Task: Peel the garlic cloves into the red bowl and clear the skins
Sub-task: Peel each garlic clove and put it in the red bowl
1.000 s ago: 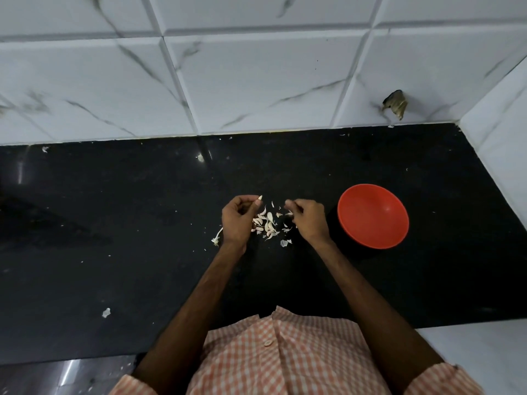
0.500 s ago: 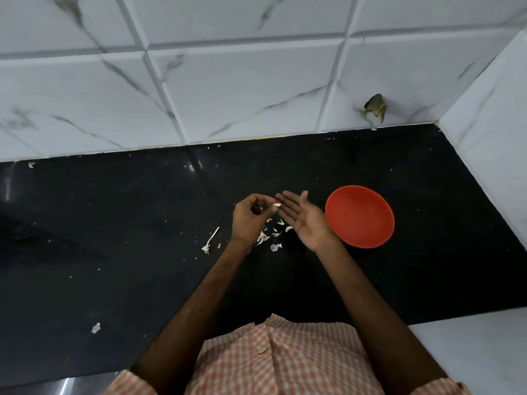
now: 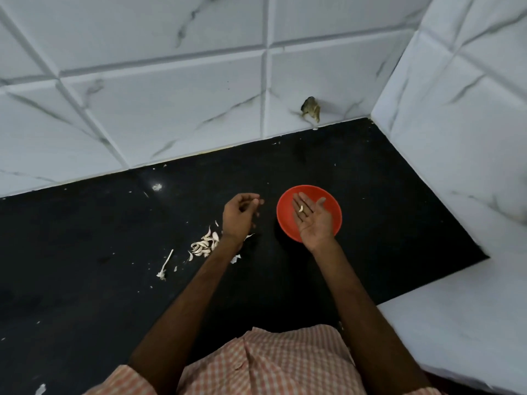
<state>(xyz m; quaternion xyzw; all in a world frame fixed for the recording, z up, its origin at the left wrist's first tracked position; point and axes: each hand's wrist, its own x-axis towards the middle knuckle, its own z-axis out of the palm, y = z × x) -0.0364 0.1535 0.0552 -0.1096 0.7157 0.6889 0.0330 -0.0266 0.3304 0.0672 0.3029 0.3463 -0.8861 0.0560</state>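
Observation:
The red bowl (image 3: 329, 205) sits on the black counter (image 3: 85, 280). My right hand (image 3: 312, 218) lies flat, palm up, over the bowl with a small peeled garlic clove (image 3: 301, 208) resting on the fingers. My left hand (image 3: 239, 216) hovers just left of the bowl, fingers loosely curled; I cannot see anything in it. A pile of garlic cloves and skins (image 3: 205, 245) lies on the counter beside my left wrist, partly hidden by the forearm. A bare garlic stalk (image 3: 165, 265) lies further left.
White marble-look tiled walls (image 3: 171, 109) close off the back and the right side. A dark patch (image 3: 310, 109) marks the back wall above the counter. A white ledge (image 3: 456, 323) adjoins the counter at the right. Small skin scraps (image 3: 41, 389) dot the counter.
My right hand has moved right from the garlic pile to over the bowl, opened palm up with a clove on it. My left hand has lifted slightly and let the clove go.

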